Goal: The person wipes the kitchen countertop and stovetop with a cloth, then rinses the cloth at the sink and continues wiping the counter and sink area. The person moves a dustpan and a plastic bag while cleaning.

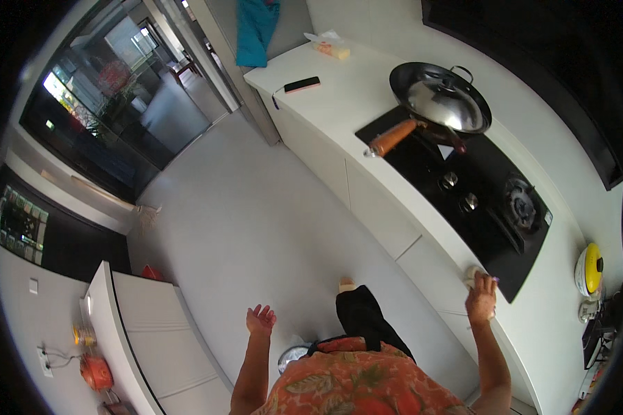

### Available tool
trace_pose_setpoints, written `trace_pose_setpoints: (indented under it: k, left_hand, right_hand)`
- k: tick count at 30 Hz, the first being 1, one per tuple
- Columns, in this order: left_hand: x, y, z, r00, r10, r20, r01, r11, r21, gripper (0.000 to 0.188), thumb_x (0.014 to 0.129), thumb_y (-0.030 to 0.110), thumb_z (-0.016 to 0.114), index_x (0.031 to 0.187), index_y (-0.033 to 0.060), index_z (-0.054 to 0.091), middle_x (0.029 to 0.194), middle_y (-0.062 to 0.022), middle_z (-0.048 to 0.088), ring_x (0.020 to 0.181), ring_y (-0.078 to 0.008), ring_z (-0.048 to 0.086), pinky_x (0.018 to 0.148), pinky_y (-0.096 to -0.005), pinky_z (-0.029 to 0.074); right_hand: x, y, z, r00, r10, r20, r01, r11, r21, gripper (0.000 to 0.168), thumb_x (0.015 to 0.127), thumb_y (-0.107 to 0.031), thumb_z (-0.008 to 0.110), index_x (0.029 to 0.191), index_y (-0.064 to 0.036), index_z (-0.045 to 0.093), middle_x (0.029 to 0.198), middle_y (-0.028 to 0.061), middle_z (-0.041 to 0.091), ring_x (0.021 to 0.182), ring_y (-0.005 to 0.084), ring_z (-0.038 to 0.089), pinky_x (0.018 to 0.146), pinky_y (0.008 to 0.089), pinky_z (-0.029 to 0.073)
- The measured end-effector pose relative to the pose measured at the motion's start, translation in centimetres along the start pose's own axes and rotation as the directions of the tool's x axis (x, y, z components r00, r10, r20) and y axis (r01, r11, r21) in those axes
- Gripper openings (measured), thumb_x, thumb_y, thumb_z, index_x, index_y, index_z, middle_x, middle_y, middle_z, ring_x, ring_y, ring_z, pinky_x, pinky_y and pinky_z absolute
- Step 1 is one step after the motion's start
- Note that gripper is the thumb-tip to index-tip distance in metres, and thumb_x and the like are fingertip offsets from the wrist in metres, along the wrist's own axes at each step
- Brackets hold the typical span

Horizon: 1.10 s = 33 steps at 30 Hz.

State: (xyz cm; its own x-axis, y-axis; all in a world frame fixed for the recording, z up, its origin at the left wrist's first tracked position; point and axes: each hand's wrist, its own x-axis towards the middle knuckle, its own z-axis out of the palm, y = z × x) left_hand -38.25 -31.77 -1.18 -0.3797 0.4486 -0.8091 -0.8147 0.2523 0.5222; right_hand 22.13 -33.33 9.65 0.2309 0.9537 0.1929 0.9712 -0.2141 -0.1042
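My right hand (482,303) presses a pale cloth (471,275) against the front edge of the white countertop (542,321), close to the near corner of the black gas hob (490,233). The fingers cover much of the cloth. Over the grey floor, my left hand (261,319) hangs with its fingers apart and holds nothing. On the hob's far burner sits a wok (402,85) with a domed metal lid (441,106); its wooden handle (394,137) points out past the counter's front. Two metal knobs (449,180) and a bare burner (522,202) show on the hob.
A phone-like black object (302,84) and a plastic bag (332,46) lie towards the counter's far end. A yellow-lidded pot (591,270) stands by the wall. White cabinets (156,306) line the left side. Behind me on the floor is a metal basin (292,358).
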Motion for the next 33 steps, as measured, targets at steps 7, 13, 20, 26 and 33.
trace_pose_setpoints:
  k: [7, 13, 20, 26, 33]
  left_hand:
    - [4.8, 8.7, 11.7, 0.991, 0.135, 0.017, -0.136, 0.990, 0.046, 0.048, 0.093, 0.048, 0.036, 0.116, 0.0068, 0.046, 0.094, -0.0146, 0.058, 0.063, -0.0253, 0.055, 0.051, -0.0356, 0.047]
    - [9.1, 13.2, 17.1, 0.993, 0.113, -0.045, -0.111, 0.992, 0.059, 0.048, 0.093, 0.048, 0.036, 0.116, 0.0066, 0.046, 0.095, -0.0140, 0.058, 0.065, -0.0253, 0.056, 0.052, -0.0363, 0.048]
    - [19.0, 22.0, 26.6, 0.990, 0.116, 0.083, -0.126, 0.984, 0.129, 0.047, 0.093, 0.046, 0.036, 0.115, 0.0061, 0.047, 0.095, -0.0128, 0.058, 0.068, -0.0245, 0.056, 0.058, -0.0374, 0.048]
    - [29.4, 32.4, 40.6, 0.971, 0.076, 0.228, -0.122, 0.973, 0.196, 0.042, 0.092, 0.045, 0.040, 0.114, 0.0095, 0.048, 0.092, -0.0114, 0.058, 0.065, -0.0228, 0.055, 0.057, -0.0363, 0.046]
    - [31.5, 35.7, 66.9, 0.830, 0.121, 0.544, -0.428, 0.765, 0.482, 0.042, 0.090, 0.040, 0.048, 0.116, 0.0080, 0.052, 0.086, -0.0104, 0.060, 0.064, -0.0202, 0.056, 0.055, -0.0315, 0.046]
  right_hand:
    - [18.0, -14.2, 4.4, 0.974, -0.187, 0.127, 0.191, 0.981, -0.020, 0.048, 0.077, -0.009, 0.055, 0.124, -0.004, 0.045, 0.110, 0.0150, 0.048, 0.112, 0.0365, 0.042, 0.099, 0.0439, 0.036]
    - [31.0, -26.0, 10.7, 0.972, -0.191, -0.138, 0.205, 0.974, 0.099, 0.043, 0.067, -0.008, 0.065, 0.109, -0.010, 0.053, 0.106, 0.0121, 0.049, 0.100, 0.0328, 0.048, 0.082, 0.0417, 0.045]
    - [39.2, -38.3, 11.7, 0.980, 0.154, -0.127, -0.106, 0.942, 0.320, 0.047, 0.067, -0.010, 0.065, 0.112, -0.016, 0.056, 0.113, 0.0067, 0.051, 0.111, 0.0288, 0.044, 0.090, 0.0418, 0.036]
    - [46.1, -42.8, 15.5, 0.981, 0.054, -0.184, 0.001, 0.958, 0.286, 0.048, 0.070, -0.012, 0.062, 0.117, -0.015, 0.054, 0.122, 0.0108, 0.049, 0.122, 0.0328, 0.038, 0.099, 0.0535, 0.028]
    - [57.7, -38.6, 18.2, 0.915, 0.352, -0.200, -0.318, 0.930, 0.183, 0.050, 0.077, -0.010, 0.061, 0.125, -0.010, 0.049, 0.135, 0.0190, 0.040, 0.126, 0.0384, 0.035, 0.106, 0.0529, 0.023]
